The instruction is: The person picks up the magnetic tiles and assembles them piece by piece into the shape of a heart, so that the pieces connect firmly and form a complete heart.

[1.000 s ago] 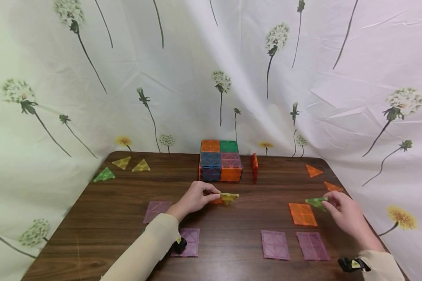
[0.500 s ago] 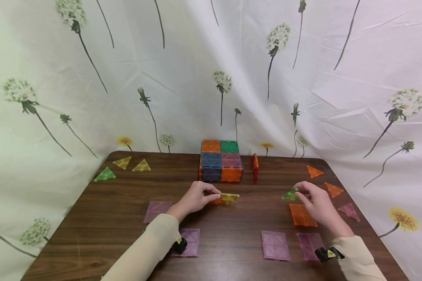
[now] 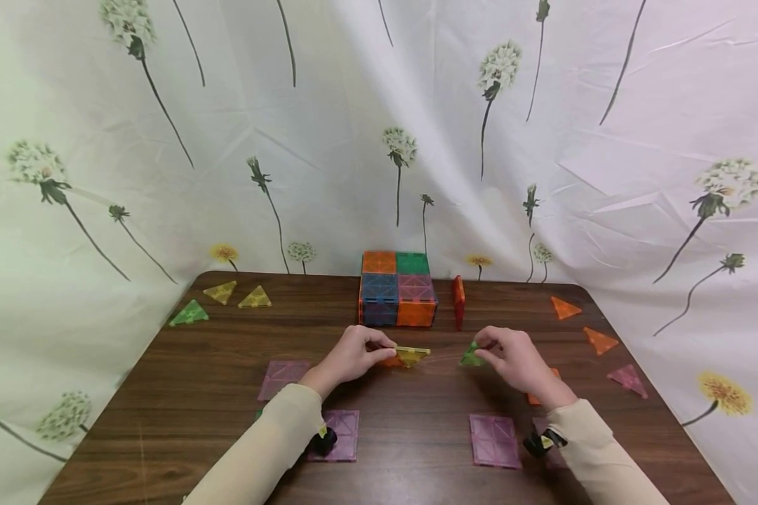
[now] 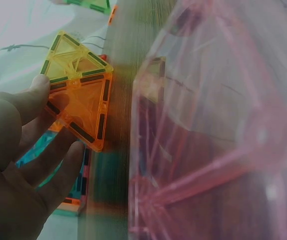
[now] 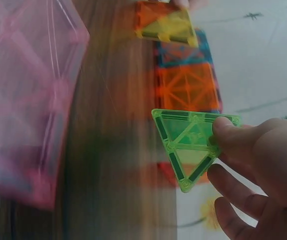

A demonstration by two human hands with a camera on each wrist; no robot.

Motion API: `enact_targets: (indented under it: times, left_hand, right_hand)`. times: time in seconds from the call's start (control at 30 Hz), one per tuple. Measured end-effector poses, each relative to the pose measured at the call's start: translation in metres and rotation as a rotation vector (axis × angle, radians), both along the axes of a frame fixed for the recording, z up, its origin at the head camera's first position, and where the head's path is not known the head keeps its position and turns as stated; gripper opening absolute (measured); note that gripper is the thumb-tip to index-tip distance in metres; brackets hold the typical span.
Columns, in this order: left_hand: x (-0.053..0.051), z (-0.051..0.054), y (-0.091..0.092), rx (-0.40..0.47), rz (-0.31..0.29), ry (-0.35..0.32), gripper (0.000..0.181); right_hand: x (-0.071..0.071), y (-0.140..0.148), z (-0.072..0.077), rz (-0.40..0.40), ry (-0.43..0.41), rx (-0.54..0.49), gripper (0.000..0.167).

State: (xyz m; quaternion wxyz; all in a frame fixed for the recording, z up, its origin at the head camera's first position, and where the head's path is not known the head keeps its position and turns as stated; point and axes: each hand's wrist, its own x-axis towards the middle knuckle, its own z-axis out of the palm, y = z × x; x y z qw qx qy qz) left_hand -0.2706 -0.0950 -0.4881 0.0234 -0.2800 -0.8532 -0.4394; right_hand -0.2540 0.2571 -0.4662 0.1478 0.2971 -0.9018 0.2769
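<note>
My left hand (image 3: 350, 354) grips a pair of joined triangular magnetic tiles over the middle of the table. One is a yellow triangle tile (image 4: 78, 62); the other is an orange triangle tile (image 4: 86, 107), edge to edge with it. Thumb and fingers of my right hand (image 3: 510, 358) pinch a green triangle tile (image 5: 188, 142) by one corner. In the head view that green tile is just right of the yellow one, with a gap between them. Part of the orange triangle is hidden behind the left fingers.
A box of coloured square tiles (image 3: 396, 289) stands at the back, beside an upright red-orange tile (image 3: 458, 303). Purple squares lie at the near left (image 3: 347, 435) and near right (image 3: 495, 440). Loose triangles lie at both sides, including a yellow triangle (image 3: 255, 298) and an orange triangle (image 3: 600, 341).
My right hand has moved left with the green triangle tile, from the right side of the table toward the left hand. The left hand has stayed in place with its tiles.
</note>
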Motion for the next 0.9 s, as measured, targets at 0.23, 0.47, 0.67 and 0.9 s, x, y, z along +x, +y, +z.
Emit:
enact_targets:
  times: [0.23, 0.47, 0.67, 0.9]
  left_hand:
    - [0.001, -0.001, 0.0, -0.007, 0.007, -0.005, 0.007]
    - [0.001, -0.001, 0.0, -0.005, 0.008, -0.002, 0.007]
    - [0.001, 0.0, 0.001, -0.008, 0.006, -0.006, 0.007]
    - [0.002, 0.001, 0.002, -0.005, 0.018, 0.0, 0.006]
  right_hand:
    - [-0.009, -0.027, -0.009, 0.068, -0.029, 0.032, 0.013]
    - [-0.01, -0.048, -0.009, 0.113, -0.052, 0.024, 0.01]
    - [-0.008, -0.058, -0.007, 0.13, -0.066, 0.035, 0.009]
    - [-0.007, -0.06, -0.003, 0.113, -0.085, 0.059, 0.01]
